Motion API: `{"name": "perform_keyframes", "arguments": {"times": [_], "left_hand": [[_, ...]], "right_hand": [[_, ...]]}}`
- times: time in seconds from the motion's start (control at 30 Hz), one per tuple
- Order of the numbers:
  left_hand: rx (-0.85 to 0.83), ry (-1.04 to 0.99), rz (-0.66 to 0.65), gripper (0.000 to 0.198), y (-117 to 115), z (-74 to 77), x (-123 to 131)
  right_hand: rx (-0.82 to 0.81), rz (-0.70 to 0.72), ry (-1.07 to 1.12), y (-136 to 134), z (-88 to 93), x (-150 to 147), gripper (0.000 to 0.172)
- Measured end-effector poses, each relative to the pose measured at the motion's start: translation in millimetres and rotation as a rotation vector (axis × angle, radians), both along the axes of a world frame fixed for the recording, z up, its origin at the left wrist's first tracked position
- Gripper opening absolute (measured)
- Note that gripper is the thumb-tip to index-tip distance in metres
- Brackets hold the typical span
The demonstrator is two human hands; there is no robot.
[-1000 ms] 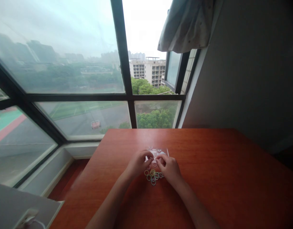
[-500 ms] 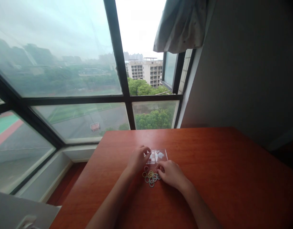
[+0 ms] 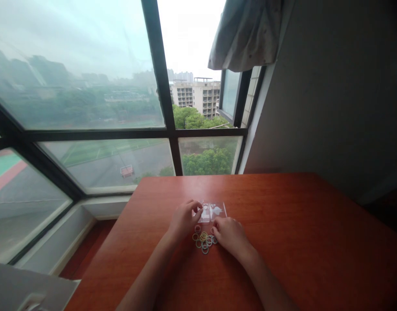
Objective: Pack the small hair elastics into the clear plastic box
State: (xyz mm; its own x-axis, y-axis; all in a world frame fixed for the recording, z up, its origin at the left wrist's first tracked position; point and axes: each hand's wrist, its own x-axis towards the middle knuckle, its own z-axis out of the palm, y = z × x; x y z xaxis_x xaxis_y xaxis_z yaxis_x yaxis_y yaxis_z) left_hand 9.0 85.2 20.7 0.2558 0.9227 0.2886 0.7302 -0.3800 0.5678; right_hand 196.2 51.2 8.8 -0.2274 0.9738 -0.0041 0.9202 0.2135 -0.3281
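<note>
A clear plastic case (image 3: 220, 212) lies opened flat on the table, with pale shapes showing in it. My left hand (image 3: 185, 218) is at its left half, thumb and fingers curled close together; whatever may be between them is too small to make out. Just right of the fingertips a small ring (image 3: 205, 207) shows in the case. My right hand (image 3: 230, 233) rests below the right half, its fingertips pinched at a small pink ring (image 3: 212, 230). Between the hands lies a loose cluster of small coloured rings (image 3: 205, 242), yellow, green and bluish, with another pink ring (image 3: 197, 229) at the upper left.
The reddish-brown wooden table (image 3: 282, 224) spreads wide to the right of the hands. Its far edge meets a dark-framed window (image 3: 171, 134), with a curtain (image 3: 247, 39) hanging at the upper right. A grey wall (image 3: 331, 108) rises on the right.
My left hand has drawn slightly left, and a small ring in the case now shows beside its fingertips. My right hand stays almost where it was, at the pink ring.
</note>
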Motion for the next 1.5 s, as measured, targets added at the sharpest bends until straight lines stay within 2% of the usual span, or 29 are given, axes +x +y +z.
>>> {"name": "perform_keyframes", "arguments": {"times": [0.23, 0.53, 0.63, 0.83, 0.97, 1.1, 1.3, 1.5], "left_hand": [[-0.117, -0.093, -0.177, 0.01, -11, 8.7, 13], [-0.149, -0.129, -0.193, 0.011, -9, 5.8, 17], [-0.108, -0.117, -0.144, 0.012, -6, 5.9, 14], [0.025, 0.027, 0.09, 0.014, 10, 7.5, 11], [0.015, 0.153, 0.114, 0.014, 19, 6.9, 18], [-0.002, 0.191, 0.122, 0.015, 21, 8.3, 19], [0.01, 0.158, 0.069, 0.013, 4, 17.8, -1], [-0.125, 0.25, -0.035, 0.009, -22, 27.8, -18]], "right_hand": [[0.112, -0.051, 0.256, 4, -1.9, 3, 0.013], [0.217, -0.035, 0.389, 1, -0.2, -1, 0.013], [0.212, -0.049, 0.389, 0, 2.7, -2, 0.018], [0.115, -0.007, 0.325, -1, 0.7, -6, 0.015], [0.081, 0.016, 0.275, -3, -0.7, -8, 0.014], [0.061, 0.019, 0.248, -4, 2.2, -7, 0.014], [0.023, 0.036, 0.217, -5, 8.5, -8, 0.015], [0.023, 0.056, 0.217, -5, 8.3, -9, 0.014]]}}
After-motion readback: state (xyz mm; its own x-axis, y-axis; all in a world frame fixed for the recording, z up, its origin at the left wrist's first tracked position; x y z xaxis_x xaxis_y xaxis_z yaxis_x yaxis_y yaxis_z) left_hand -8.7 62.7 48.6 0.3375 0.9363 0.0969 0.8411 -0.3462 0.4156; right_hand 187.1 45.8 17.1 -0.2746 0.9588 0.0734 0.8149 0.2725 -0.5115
